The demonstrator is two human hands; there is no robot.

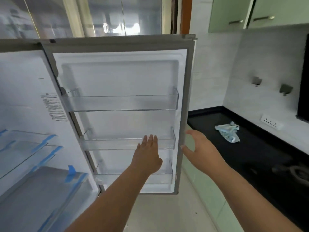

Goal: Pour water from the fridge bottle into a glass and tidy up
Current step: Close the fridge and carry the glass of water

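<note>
At open fridge door [120, 77]: no bottle visible; left hand [148, 154] flat-fingered before middle shelf [128, 144], right hand [199, 149] spread, empty, nearer door edge.

You've got the fridge door [120, 77] wide in front of you, white liner inside a grey frame, its door racks [120, 102] clear and colourless. Strips of blue tape [71, 173] mark the glass shelves [25, 148] at your left. The desk [250, 156] on your right runs glossy black, carrying a pale blue-and-white crumpled packet [228, 131]. Overhead, the cabinets [250, 12] show light green.
</note>
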